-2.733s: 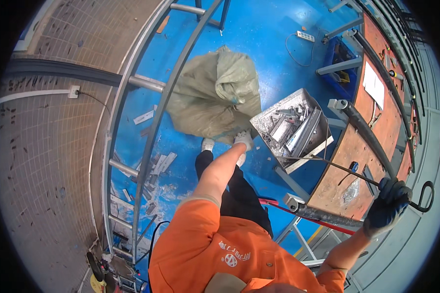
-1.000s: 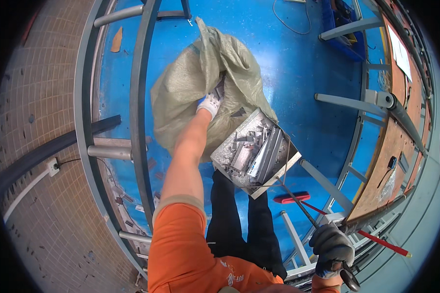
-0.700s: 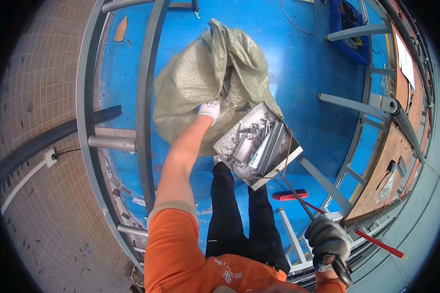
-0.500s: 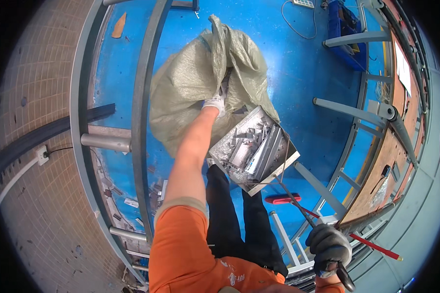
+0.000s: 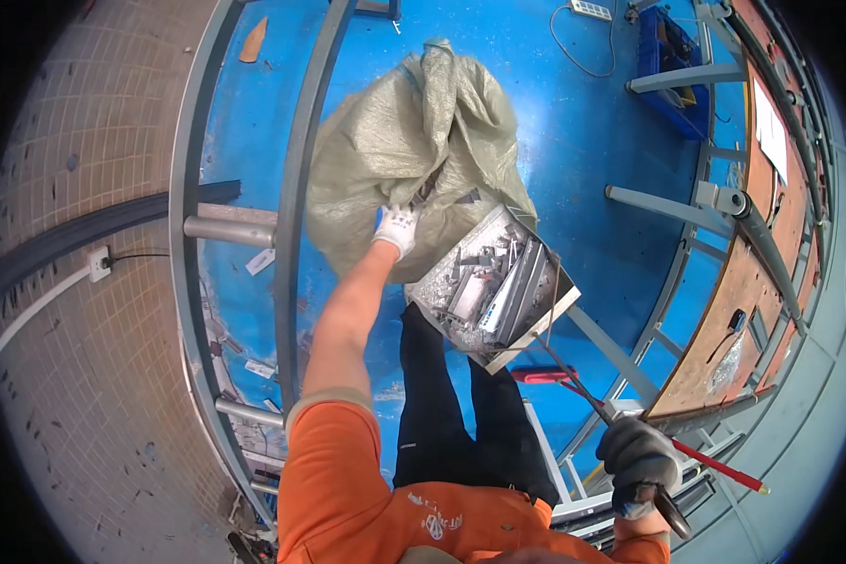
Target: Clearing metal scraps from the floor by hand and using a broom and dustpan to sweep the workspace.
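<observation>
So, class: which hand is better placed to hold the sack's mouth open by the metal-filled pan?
Left. The left hand already grips the sack beside the pan; the right hand is busy holding the pan's long handle.

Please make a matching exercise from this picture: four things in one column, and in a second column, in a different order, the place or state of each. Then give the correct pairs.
Things:
1. woven sack
2. dustpan
3. left hand
4. right hand

Places or states:
A. in a dark glove, closed around a long thin handle
B. in a white glove, gripping the edge of the sack
C. full of grey metal scraps, tilted at the sack's mouth
D. olive green, crumpled on the blue floor

Pairs: 1-D, 2-C, 3-B, 4-A
</observation>
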The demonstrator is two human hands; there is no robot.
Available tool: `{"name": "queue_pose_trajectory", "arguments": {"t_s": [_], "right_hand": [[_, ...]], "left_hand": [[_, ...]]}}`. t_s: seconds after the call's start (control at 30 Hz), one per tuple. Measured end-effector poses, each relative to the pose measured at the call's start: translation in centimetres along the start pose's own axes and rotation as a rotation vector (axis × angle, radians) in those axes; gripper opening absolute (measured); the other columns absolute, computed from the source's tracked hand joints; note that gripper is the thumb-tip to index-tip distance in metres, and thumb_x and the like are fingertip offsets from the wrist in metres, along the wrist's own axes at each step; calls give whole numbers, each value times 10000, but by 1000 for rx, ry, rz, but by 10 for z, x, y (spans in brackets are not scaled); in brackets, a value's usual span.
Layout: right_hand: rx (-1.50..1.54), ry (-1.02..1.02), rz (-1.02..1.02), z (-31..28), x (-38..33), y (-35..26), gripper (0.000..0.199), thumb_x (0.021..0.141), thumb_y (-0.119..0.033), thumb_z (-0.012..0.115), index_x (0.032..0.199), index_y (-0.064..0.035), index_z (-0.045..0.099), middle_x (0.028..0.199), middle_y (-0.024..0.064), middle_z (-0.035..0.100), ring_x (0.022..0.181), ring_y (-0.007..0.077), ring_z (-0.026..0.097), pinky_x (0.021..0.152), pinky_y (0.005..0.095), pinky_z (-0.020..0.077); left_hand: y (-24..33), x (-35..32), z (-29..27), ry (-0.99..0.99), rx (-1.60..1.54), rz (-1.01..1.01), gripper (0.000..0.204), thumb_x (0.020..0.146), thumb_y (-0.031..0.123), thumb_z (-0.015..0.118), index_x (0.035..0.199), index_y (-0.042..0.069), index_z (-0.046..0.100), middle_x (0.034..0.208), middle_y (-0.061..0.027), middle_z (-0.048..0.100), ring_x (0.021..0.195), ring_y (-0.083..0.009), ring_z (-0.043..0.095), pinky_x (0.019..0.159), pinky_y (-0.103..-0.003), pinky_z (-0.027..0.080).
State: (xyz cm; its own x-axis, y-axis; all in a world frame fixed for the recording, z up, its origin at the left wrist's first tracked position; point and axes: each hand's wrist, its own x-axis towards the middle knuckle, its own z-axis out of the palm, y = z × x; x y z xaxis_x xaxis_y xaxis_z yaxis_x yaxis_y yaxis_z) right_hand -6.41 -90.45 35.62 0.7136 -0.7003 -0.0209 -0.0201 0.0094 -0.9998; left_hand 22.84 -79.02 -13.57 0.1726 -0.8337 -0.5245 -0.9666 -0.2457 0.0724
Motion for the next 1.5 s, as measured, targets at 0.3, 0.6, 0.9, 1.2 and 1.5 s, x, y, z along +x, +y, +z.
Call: {"name": "queue_pose_trajectory", "arguments": {"t_s": [0.3, 0.6, 0.9, 1.2, 1.5], "right_hand": [[-12, -35, 37, -1, -8, 23, 460, 902, -425, 603, 624, -59, 592, 619, 43, 522, 589, 207, 548, 552, 332, 488], [-10, -202, 54, -14, -11, 10, 276, 842, -273, 634, 714, -30, 606, 716, 78, 551, 674, 258, 557, 623, 375, 486], [-9, -289, -46, -16, -3, 52, 146, 764, -130, 664, 744, -15, 578, 739, 113, 554, 678, 283, 550, 640, 367, 479], [-151, -428, -108, -12, 25, 96, 64, 819, -67, 574, 814, -7, 553, 729, 110, 545, 636, 249, 520, 606, 340, 460], [-171, -339, -34, 26, 111, 108, 314, 938, -130, 463, 1183, 57, 521, 744, 72, 550, 615, 151, 462, 574, 275, 413]], "left_hand": [[17, 71, -16, -292, 48, -12, 343, 877, 281, 476, 1151, 92, 558, 1126, -145, 603, 1047, -287, 550, 906, -542, 364], [-7, -147, 55, -134, 284, 253, 344, 923, 177, 390, 1193, 89, 585, 1419, -181, 400, 1288, -443, 353, 1016, -598, 293], [52, -196, 17, -215, 6, -192, 470, 823, 372, 523, 1223, 134, 588, 1466, -273, 286, 1208, -487, 374, 955, -589, 319], [14, -111, -3, 273, -631, -1050, 739, 803, 410, 557, 1381, 15, 321, 1290, -286, 423, 1019, -406, 566, 835, -436, 488], [16, -88, -45, 187, -642, -1302, 703, 775, 372, 616, 1312, -31, 405, 1238, -282, 487, 1067, -367, 577, 856, -420, 490]]}}
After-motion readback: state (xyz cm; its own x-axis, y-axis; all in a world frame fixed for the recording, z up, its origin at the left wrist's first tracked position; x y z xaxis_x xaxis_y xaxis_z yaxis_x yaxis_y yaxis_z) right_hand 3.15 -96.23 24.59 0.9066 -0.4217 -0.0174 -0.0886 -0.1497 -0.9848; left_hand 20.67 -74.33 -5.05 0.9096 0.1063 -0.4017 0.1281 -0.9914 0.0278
